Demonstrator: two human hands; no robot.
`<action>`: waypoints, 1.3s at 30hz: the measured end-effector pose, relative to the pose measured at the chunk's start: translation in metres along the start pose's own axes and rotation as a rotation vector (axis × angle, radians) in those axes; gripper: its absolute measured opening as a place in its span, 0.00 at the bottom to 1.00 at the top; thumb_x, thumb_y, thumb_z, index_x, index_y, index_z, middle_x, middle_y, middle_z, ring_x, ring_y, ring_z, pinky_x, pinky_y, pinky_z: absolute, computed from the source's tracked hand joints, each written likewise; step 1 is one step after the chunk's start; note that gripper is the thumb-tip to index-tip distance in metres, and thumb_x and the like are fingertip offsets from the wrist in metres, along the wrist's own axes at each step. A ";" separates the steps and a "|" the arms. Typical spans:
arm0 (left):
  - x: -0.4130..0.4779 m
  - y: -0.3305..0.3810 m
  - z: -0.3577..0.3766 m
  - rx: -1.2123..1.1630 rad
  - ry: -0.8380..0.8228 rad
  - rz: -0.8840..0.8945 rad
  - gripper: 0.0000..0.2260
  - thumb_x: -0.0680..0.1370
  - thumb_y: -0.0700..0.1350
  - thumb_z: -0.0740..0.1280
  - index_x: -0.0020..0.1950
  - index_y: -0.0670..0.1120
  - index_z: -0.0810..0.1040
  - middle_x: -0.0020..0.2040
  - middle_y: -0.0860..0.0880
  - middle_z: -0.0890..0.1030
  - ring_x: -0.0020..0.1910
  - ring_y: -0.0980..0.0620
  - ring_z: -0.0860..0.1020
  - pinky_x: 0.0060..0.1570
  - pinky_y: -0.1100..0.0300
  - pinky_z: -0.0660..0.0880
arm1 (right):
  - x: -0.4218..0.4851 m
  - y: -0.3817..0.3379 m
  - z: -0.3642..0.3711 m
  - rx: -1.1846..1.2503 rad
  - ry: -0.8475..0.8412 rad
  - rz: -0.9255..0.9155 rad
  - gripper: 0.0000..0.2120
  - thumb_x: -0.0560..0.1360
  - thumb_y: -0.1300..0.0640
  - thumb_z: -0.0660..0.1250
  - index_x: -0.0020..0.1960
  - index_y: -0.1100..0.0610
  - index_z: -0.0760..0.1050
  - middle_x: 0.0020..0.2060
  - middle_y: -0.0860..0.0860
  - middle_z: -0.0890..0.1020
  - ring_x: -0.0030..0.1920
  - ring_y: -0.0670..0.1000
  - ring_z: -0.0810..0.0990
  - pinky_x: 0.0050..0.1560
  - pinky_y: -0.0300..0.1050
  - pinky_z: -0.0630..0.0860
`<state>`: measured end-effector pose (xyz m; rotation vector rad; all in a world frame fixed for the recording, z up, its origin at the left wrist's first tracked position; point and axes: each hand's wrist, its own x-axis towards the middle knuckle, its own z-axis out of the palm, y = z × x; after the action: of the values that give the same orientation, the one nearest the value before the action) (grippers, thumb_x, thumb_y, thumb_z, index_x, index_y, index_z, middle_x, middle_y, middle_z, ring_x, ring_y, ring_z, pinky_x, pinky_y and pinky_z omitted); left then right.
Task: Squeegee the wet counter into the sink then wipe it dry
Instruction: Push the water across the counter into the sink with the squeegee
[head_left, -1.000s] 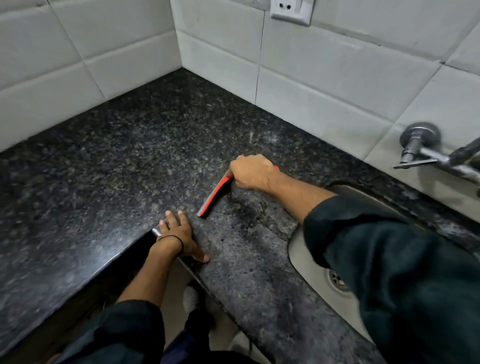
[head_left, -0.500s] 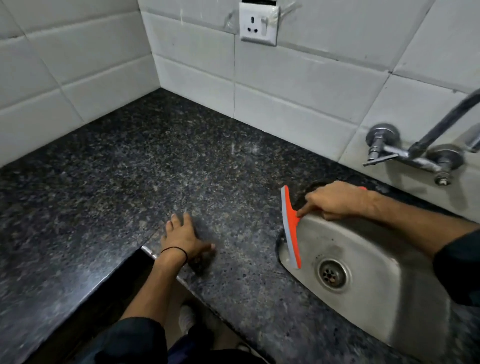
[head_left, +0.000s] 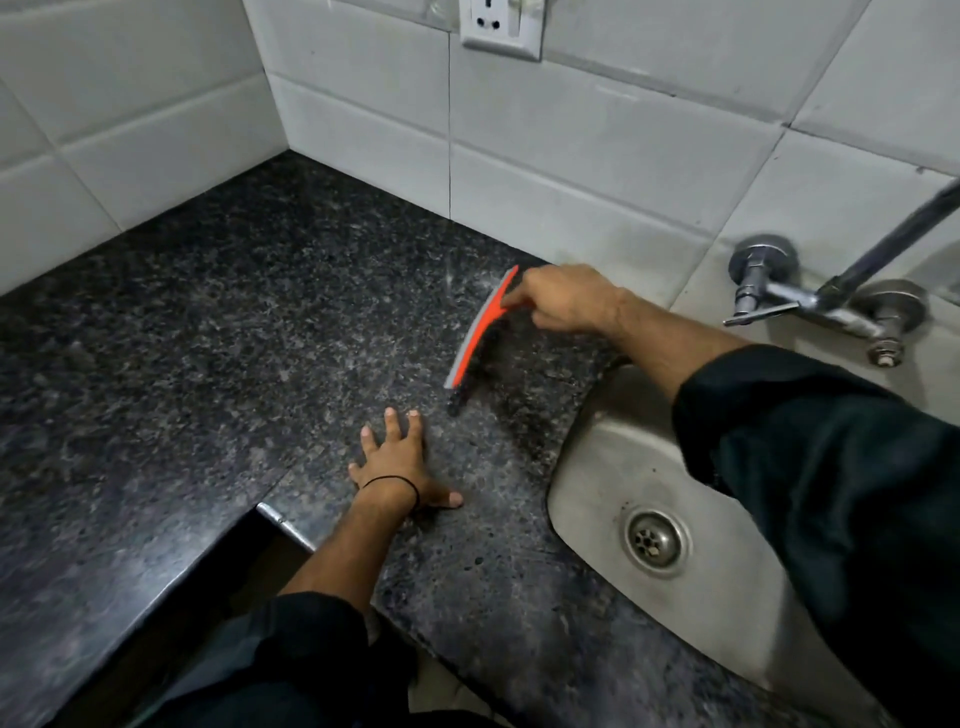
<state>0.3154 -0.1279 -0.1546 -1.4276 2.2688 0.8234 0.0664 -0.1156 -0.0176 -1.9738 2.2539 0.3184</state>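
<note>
Orange and grey, the squeegee (head_left: 480, 328) sits right of centre in the frame, clasped at its handle by the right hand (head_left: 569, 301). Its blade runs diagonally from near the white tiled wall (head_left: 597, 171) down toward the lower left, the lower tip just above its own dark shadow on the speckled black granite counter (head_left: 218, 332); whether the blade edge touches the stone cannot be told. Half a second ago the blade hung over the left rim of the steel sink (head_left: 597, 467), with the hand above the basin; now it has come back up and left onto the counter, clear of the rim, close to where it was a second ago. The left hand (head_left: 397, 460) lies flat on the counter at lower centre, fingers spread and gripping nothing, a thin black band at the wrist; it has stayed by the inner corner of the counter edge in all three views. The drain (head_left: 655, 540) shows at lower right, the wall tap (head_left: 810, 296) at the right edge, a white socket (head_left: 501, 28) at top centre.
</note>
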 end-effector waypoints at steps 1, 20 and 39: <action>0.000 -0.001 0.001 -0.004 0.002 0.003 0.61 0.62 0.62 0.79 0.80 0.55 0.39 0.80 0.51 0.36 0.78 0.38 0.39 0.71 0.31 0.53 | 0.015 -0.006 0.003 0.029 0.018 0.014 0.25 0.71 0.58 0.61 0.64 0.38 0.76 0.59 0.49 0.82 0.57 0.57 0.81 0.53 0.52 0.79; 0.017 -0.013 0.002 -0.036 0.027 -0.039 0.61 0.61 0.62 0.80 0.80 0.56 0.41 0.80 0.51 0.38 0.79 0.38 0.40 0.72 0.31 0.53 | -0.037 0.028 0.069 0.028 -0.091 0.217 0.14 0.76 0.59 0.61 0.62 0.58 0.72 0.61 0.59 0.80 0.61 0.62 0.79 0.57 0.55 0.75; -0.036 -0.089 0.014 -0.151 0.508 -0.136 0.27 0.81 0.52 0.62 0.78 0.50 0.60 0.80 0.46 0.55 0.79 0.43 0.52 0.74 0.38 0.53 | -0.079 -0.052 0.050 0.063 -0.052 -0.155 0.29 0.74 0.61 0.60 0.70 0.36 0.70 0.54 0.51 0.76 0.59 0.55 0.75 0.47 0.52 0.72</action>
<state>0.4107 -0.1229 -0.1711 -2.0273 2.4606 0.6554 0.1269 -0.0337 -0.0515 -2.0679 2.0387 0.2753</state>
